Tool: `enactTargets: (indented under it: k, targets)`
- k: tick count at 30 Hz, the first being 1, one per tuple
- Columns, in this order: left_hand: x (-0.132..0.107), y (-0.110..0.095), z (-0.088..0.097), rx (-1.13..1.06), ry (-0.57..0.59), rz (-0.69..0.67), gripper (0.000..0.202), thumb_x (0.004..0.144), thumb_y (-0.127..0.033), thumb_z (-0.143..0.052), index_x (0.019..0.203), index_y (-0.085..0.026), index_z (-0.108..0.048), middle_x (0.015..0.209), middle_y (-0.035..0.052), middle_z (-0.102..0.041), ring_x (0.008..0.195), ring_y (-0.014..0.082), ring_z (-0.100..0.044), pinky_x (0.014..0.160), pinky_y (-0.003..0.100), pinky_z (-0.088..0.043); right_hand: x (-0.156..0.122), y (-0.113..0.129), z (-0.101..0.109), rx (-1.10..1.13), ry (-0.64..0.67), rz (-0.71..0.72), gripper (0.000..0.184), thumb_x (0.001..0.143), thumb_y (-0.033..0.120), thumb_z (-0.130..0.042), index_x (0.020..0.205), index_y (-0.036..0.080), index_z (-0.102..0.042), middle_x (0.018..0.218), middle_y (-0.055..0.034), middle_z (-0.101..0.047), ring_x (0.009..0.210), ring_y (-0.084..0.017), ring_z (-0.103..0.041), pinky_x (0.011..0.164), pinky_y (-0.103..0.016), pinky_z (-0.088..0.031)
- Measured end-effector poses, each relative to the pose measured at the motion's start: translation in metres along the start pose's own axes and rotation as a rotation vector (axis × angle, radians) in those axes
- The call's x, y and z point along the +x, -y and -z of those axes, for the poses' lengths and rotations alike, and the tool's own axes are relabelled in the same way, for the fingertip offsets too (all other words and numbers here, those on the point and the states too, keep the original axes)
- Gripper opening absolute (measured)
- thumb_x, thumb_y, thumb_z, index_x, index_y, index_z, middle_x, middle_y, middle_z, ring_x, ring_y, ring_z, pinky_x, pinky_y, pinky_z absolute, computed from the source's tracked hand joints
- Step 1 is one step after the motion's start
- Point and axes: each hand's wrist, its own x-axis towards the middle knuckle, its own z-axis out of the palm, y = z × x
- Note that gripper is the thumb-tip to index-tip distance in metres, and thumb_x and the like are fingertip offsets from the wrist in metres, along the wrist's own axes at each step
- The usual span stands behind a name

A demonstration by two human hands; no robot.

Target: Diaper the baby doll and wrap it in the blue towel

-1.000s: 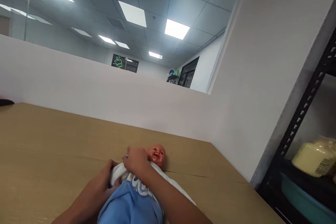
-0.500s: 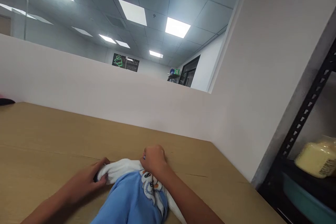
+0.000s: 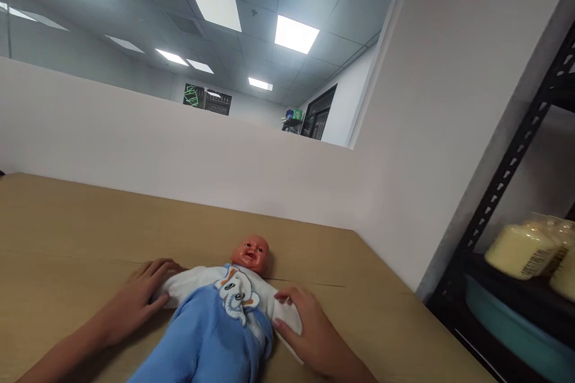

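Observation:
A baby doll (image 3: 250,252) lies on its back on the tan tabletop (image 3: 72,233), head toward the far wall. It wears a blue and white romper (image 3: 220,317) with an animal patch on the chest. My left hand (image 3: 142,290) lies at the end of the doll's white left-side sleeve, fingers curled around the cuff. My right hand (image 3: 308,326) rests on the other white sleeve, thumb and fingers pressed on the fabric.
A white partition wall (image 3: 179,155) runs along the back of the table and turns at the right. A black metal shelf (image 3: 507,191) stands at the right with pale yellow jars (image 3: 521,251) and a teal tub (image 3: 516,323).
My right hand moved from over the doll's head down to the right-side sleeve, uncovering the face. The left hand slid outward along the other sleeve. The view dropped slightly.

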Motion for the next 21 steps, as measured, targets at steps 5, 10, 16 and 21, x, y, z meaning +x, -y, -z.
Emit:
enactTargets:
  k: [5, 10, 16, 21]
  targets:
    - [0.036, -0.094, 0.019, -0.218, -0.089, -0.114, 0.038, 0.112, -0.045, -0.049, 0.147, -0.032, -0.056, 0.149, 0.0069, -0.064, 0.139, 0.0297, -0.057, 0.119, 0.045, -0.048, -0.048, -0.054, 0.016, -0.158, 0.023, -0.074, 0.072, 0.083, 0.045, -0.085, 0.150, 0.027, -0.064, 0.155, -0.0157, -0.064, 0.145, -0.039, -0.056, 0.127, -0.055, -0.036]
    - [0.076, -0.211, 0.010, -0.068, 0.363, -0.347, 0.029, 0.091, -0.014, -0.073, 0.117, -0.028, -0.072, 0.129, 0.0036, -0.074, 0.125, 0.0310, -0.065, 0.111, 0.044, -0.048, -0.063, -0.065, 0.016, -0.071, 0.042, -0.181, 0.053, 0.071, 0.029, -0.086, 0.122, 0.025, -0.075, 0.119, -0.0102, -0.078, 0.111, -0.033, -0.071, 0.100, -0.042, -0.052]
    - [0.094, -0.217, -0.035, 0.098, 0.435, -0.621, 0.018, 0.092, -0.017, -0.085, 0.097, -0.027, -0.070, 0.102, -0.0019, -0.077, 0.101, 0.0261, -0.069, 0.091, 0.039, -0.045, -0.057, -0.050, 0.027, 0.177, -0.258, -0.199, 0.045, 0.066, 0.024, -0.090, 0.108, 0.023, -0.075, 0.098, -0.0028, -0.077, 0.092, -0.025, -0.070, 0.085, -0.035, -0.052]
    - [0.088, -0.217, -0.033, 0.169, 0.105, -0.946, 0.012, 0.108, -0.016, -0.062, 0.104, -0.026, -0.066, 0.091, -0.0001, -0.071, 0.077, 0.0220, -0.061, 0.073, 0.038, -0.040, -0.030, -0.031, 0.017, 0.315, -0.362, -0.121, 0.048, 0.064, 0.030, -0.096, 0.105, 0.022, -0.073, 0.099, -0.0029, -0.076, 0.091, -0.024, -0.069, 0.087, -0.035, -0.052]
